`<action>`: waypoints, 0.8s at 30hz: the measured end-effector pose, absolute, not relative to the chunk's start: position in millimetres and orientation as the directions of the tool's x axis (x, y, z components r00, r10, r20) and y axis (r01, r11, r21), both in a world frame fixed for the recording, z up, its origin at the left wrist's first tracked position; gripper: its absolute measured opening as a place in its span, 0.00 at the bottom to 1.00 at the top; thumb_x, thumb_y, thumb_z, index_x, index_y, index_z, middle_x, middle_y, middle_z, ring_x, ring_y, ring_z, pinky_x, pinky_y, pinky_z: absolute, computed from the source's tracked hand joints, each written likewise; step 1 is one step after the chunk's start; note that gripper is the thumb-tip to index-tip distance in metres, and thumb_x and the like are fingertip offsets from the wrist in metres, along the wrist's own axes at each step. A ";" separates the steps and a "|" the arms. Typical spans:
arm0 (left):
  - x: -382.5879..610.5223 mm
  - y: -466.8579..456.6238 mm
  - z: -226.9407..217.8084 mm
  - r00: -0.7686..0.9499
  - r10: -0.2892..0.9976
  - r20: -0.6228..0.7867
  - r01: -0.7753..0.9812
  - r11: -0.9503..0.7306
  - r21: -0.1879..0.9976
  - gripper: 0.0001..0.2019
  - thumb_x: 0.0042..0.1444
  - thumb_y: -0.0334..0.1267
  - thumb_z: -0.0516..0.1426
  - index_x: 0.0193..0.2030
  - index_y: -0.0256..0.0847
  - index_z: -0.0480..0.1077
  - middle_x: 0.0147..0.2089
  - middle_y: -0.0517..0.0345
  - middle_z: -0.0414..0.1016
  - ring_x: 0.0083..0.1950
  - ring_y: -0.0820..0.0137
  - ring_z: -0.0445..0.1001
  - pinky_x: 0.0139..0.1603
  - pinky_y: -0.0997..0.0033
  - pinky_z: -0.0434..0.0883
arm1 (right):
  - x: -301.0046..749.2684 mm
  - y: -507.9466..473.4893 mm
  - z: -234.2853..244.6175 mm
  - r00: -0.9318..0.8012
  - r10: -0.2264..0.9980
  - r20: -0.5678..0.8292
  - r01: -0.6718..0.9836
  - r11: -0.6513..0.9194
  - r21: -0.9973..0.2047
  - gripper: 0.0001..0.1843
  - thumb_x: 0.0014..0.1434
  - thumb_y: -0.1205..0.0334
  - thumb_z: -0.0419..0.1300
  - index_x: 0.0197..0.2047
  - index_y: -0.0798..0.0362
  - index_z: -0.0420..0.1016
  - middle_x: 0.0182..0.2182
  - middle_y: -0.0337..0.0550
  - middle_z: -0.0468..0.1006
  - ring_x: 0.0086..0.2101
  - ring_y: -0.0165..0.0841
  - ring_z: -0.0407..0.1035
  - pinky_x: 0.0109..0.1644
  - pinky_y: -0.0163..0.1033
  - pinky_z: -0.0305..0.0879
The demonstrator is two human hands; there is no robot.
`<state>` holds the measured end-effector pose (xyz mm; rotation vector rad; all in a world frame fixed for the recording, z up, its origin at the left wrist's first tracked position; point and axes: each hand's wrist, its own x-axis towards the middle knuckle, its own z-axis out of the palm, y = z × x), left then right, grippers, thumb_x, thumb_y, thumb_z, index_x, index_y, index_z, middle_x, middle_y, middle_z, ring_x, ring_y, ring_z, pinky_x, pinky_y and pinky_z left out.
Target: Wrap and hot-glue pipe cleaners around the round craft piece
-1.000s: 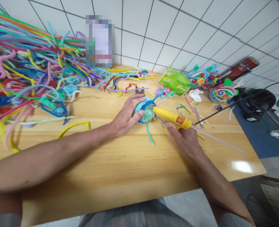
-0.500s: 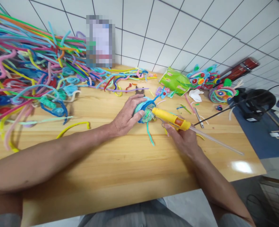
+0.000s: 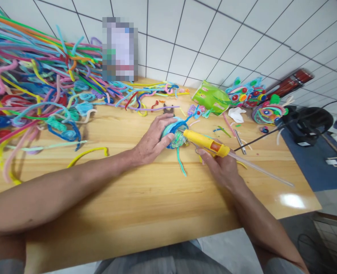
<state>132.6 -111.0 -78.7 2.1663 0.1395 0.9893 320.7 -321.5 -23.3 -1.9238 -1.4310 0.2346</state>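
Note:
My left hand (image 3: 157, 137) is closed around a rounded craft piece (image 3: 180, 140) made of blue and green pipe cleaners. A blue pipe cleaner (image 3: 191, 115) sticks out from its top and a teal one (image 3: 181, 163) hangs down toward me. My right hand (image 3: 224, 165) grips a yellow hot glue gun (image 3: 204, 142), whose metal nozzle meets the piece beside my left thumb. A clear glue stick (image 3: 264, 169) runs out of the gun's back end. The fingers under the gun are partly hidden.
Many coloured pipe cleaners (image 3: 39, 83) heap up at the left. Behind my hands lie pliers (image 3: 168, 109) and a green packet (image 3: 211, 97). Finished-looking fuzzy crafts (image 3: 267, 112), a silver pen-like tool (image 3: 240, 142) and a black cord (image 3: 259, 137) are at the right.
Almost nothing differs. Both hands, the glue gun and the pipe cleaner piece hold their places; the view has shifted very slightly.

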 end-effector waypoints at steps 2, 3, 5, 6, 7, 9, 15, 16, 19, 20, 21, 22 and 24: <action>132.5 -110.8 -78.7 0.699 0.373 0.610 -0.193 -0.723 0.663 0.23 0.80 0.50 0.50 0.76 0.48 0.61 0.77 0.42 0.65 0.81 0.53 0.63 0.82 0.38 0.63 | 320.0 -320.6 -21.4 0.381 0.886 0.263 0.760 -0.138 -0.635 0.15 0.73 0.43 0.62 0.42 0.46 0.76 0.30 0.39 0.77 0.31 0.37 0.72 0.37 0.44 0.71; 132.5 -110.6 -78.9 0.699 0.370 0.612 -0.195 -0.724 0.661 0.23 0.80 0.50 0.50 0.76 0.48 0.61 0.77 0.41 0.65 0.81 0.53 0.63 0.82 0.38 0.63 | 319.6 -320.2 -20.6 0.385 0.883 0.268 0.761 -0.139 -0.634 0.15 0.73 0.44 0.62 0.42 0.46 0.76 0.30 0.39 0.77 0.31 0.37 0.72 0.37 0.44 0.71; 132.7 -110.1 -79.6 0.696 0.366 0.617 -0.201 -0.727 0.657 0.23 0.80 0.50 0.50 0.76 0.47 0.61 0.77 0.41 0.65 0.81 0.54 0.63 0.82 0.39 0.63 | 319.1 -319.7 -19.5 0.387 0.876 0.288 0.768 -0.133 -0.627 0.15 0.73 0.44 0.62 0.42 0.47 0.77 0.30 0.39 0.77 0.31 0.37 0.72 0.38 0.44 0.70; 132.8 -110.0 -80.0 0.694 0.364 0.621 -0.204 -0.727 0.655 0.23 0.80 0.50 0.50 0.76 0.47 0.61 0.77 0.41 0.65 0.81 0.54 0.63 0.82 0.39 0.63 | 318.9 -319.5 -19.4 0.389 0.872 0.299 0.770 -0.129 -0.625 0.16 0.72 0.43 0.62 0.42 0.47 0.77 0.30 0.39 0.77 0.31 0.37 0.72 0.38 0.44 0.70; 132.9 -109.8 -80.3 0.691 0.363 0.625 -0.210 -0.728 0.653 0.23 0.80 0.50 0.50 0.76 0.47 0.61 0.76 0.41 0.65 0.81 0.55 0.63 0.82 0.40 0.64 | 318.7 -319.5 -19.7 0.390 0.870 0.302 0.770 -0.128 -0.625 0.16 0.72 0.43 0.62 0.42 0.47 0.77 0.30 0.39 0.78 0.31 0.38 0.73 0.39 0.45 0.71; 133.1 -109.7 -80.7 0.685 0.360 0.634 -0.222 -0.726 0.652 0.23 0.80 0.50 0.51 0.76 0.48 0.61 0.76 0.41 0.66 0.81 0.55 0.64 0.82 0.41 0.64 | 318.4 -319.7 -21.0 0.389 0.873 0.295 0.763 -0.127 -0.633 0.16 0.72 0.42 0.62 0.42 0.47 0.77 0.31 0.41 0.79 0.32 0.39 0.74 0.39 0.45 0.72; 132.9 -110.2 -80.1 0.690 0.364 0.626 -0.210 -0.727 0.654 0.22 0.80 0.49 0.51 0.75 0.48 0.61 0.76 0.41 0.65 0.81 0.56 0.63 0.82 0.40 0.64 | 317.3 -321.3 -23.4 0.366 0.881 0.299 0.774 -0.110 -0.624 0.15 0.71 0.43 0.64 0.44 0.45 0.78 0.34 0.42 0.81 0.37 0.42 0.77 0.44 0.47 0.76; 132.8 -110.2 -80.1 0.691 0.362 0.626 -0.209 -0.728 0.653 0.22 0.80 0.49 0.51 0.76 0.48 0.61 0.76 0.41 0.65 0.81 0.56 0.63 0.82 0.41 0.64 | 317.2 -321.5 -23.3 0.366 0.882 0.298 0.774 -0.111 -0.623 0.14 0.71 0.43 0.64 0.44 0.45 0.78 0.34 0.42 0.81 0.37 0.42 0.77 0.44 0.47 0.76; 132.8 -110.1 -80.3 0.696 0.364 0.619 -0.206 -0.725 0.657 0.23 0.80 0.50 0.51 0.76 0.49 0.61 0.77 0.42 0.65 0.81 0.55 0.63 0.82 0.39 0.64 | 317.6 -321.5 -23.1 0.387 0.874 0.295 0.764 -0.125 -0.632 0.14 0.71 0.43 0.64 0.44 0.45 0.78 0.33 0.41 0.79 0.34 0.40 0.75 0.40 0.46 0.75; 132.8 -110.0 -80.4 0.696 0.366 0.617 -0.205 -0.723 0.660 0.23 0.80 0.50 0.51 0.76 0.49 0.61 0.77 0.42 0.65 0.81 0.54 0.63 0.82 0.38 0.63 | 317.9 -321.3 -23.2 0.395 0.870 0.294 0.761 -0.130 -0.636 0.14 0.71 0.43 0.64 0.43 0.45 0.78 0.32 0.41 0.79 0.33 0.40 0.74 0.39 0.45 0.74; 132.9 -110.0 -80.5 0.696 0.369 0.617 -0.205 -0.721 0.662 0.23 0.80 0.50 0.51 0.76 0.49 0.61 0.77 0.42 0.65 0.81 0.54 0.63 0.82 0.38 0.63 | 318.2 -321.1 -23.4 0.402 0.867 0.295 0.758 -0.135 -0.638 0.14 0.71 0.43 0.64 0.42 0.45 0.77 0.31 0.40 0.78 0.32 0.39 0.73 0.39 0.45 0.73; 133.0 -110.0 -80.7 0.694 0.370 0.618 -0.207 -0.720 0.663 0.23 0.80 0.50 0.51 0.76 0.49 0.61 0.77 0.42 0.65 0.81 0.53 0.63 0.82 0.38 0.63 | 318.4 -320.8 -23.6 0.407 0.865 0.294 0.757 -0.139 -0.638 0.15 0.71 0.43 0.64 0.42 0.45 0.77 0.31 0.40 0.78 0.32 0.39 0.73 0.38 0.45 0.73; 133.2 -110.0 -80.8 0.692 0.368 0.621 -0.210 -0.721 0.661 0.23 0.80 0.50 0.51 0.76 0.49 0.61 0.77 0.42 0.65 0.81 0.54 0.63 0.82 0.38 0.63 | 318.3 -320.3 -23.7 0.404 0.870 0.282 0.758 -0.147 -0.635 0.15 0.72 0.44 0.63 0.41 0.45 0.77 0.30 0.40 0.77 0.32 0.39 0.73 0.39 0.45 0.73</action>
